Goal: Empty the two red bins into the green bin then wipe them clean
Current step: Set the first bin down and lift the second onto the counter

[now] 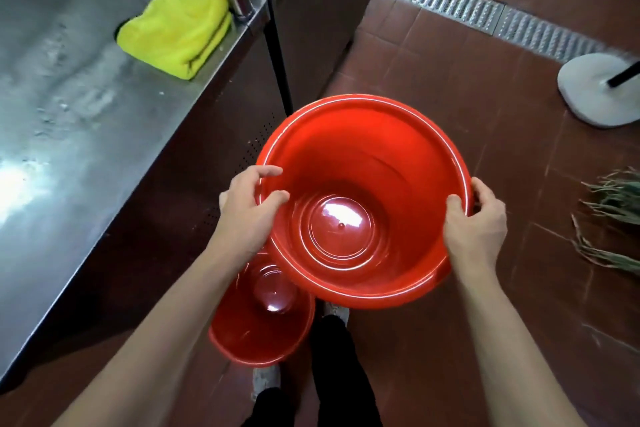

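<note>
Nearest the person's feet, the lower red bin sits on the tiled floor, open side up and with nothing in it that I can see. Just above and beyond it, partly overlapping it from this angle, the held red bin is up off the floor, mouth toward the person, its glossy bottom bare. The left hand grips the left rim, fingers curled over the edge into the bin; the right hand grips the right rim, thumb inside and fingers wrapped round the outside.

So both of the 2 bins look emptied; the tipping-out seems done, though no green bin is in view to confirm where the contents went. Wiping looks to be what is left. Neither hand has a cloth.

Farther off to the left, a folded yellow cloth lies on the steel bench, well apart from both bins. It would likely serve for the wiping.
</note>
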{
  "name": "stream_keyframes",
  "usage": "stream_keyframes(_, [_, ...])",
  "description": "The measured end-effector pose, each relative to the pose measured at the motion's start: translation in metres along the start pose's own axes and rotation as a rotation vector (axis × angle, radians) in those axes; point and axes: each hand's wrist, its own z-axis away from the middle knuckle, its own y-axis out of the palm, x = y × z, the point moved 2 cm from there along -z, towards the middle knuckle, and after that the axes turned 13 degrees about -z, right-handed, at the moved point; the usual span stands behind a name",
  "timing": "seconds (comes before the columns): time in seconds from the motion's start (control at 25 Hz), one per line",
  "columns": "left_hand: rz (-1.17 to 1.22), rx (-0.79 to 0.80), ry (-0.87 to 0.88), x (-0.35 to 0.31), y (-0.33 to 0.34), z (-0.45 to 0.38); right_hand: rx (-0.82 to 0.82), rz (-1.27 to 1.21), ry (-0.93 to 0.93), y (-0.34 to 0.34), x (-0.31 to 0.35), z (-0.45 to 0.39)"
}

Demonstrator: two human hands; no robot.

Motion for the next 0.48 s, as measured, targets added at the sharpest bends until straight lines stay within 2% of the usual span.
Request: stream_keyframes(0.48, [0.141, -0.166, 0.024, -0.041, -0.109, 0.137, 0.137, -0.069, -0.179, -0.066, 0.128, 0.058])
